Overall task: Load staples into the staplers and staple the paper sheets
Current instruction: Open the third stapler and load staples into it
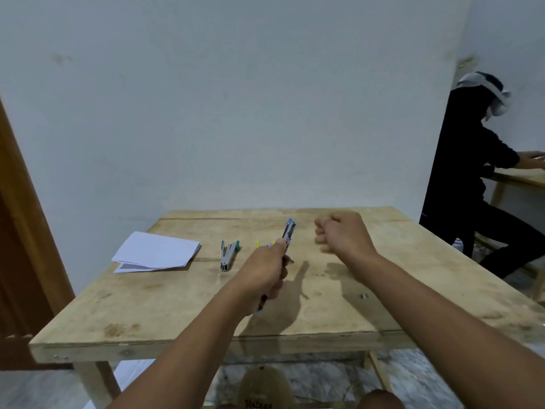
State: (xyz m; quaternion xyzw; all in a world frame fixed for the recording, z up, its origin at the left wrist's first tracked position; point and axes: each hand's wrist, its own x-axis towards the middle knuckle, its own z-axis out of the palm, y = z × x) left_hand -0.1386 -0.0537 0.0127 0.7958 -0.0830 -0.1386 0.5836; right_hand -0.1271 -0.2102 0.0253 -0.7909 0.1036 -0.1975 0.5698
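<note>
My left hand point(262, 273) grips a blue stapler point(289, 231) above the middle of the wooden table point(147, 314); its top sticks up past my fingers. My right hand point(342, 234) hovers to the right of it, fingers curled, and I cannot see anything in it. A green and grey stapler point(228, 255) lies on the table to the left. A yellow stapler point(261, 245) shows partly behind my left hand. A stack of white paper sheets point(156, 252) lies at the back left. A small strip of staples point(364, 296) rests on the table under my right forearm.
The table stands against a pale wall. Another person in dark clothes point(472, 178) sits at a second table point(522, 175) at the right. A brown door point(17, 231) is on the left. A tan cap point(265, 388) lies below the table's front edge.
</note>
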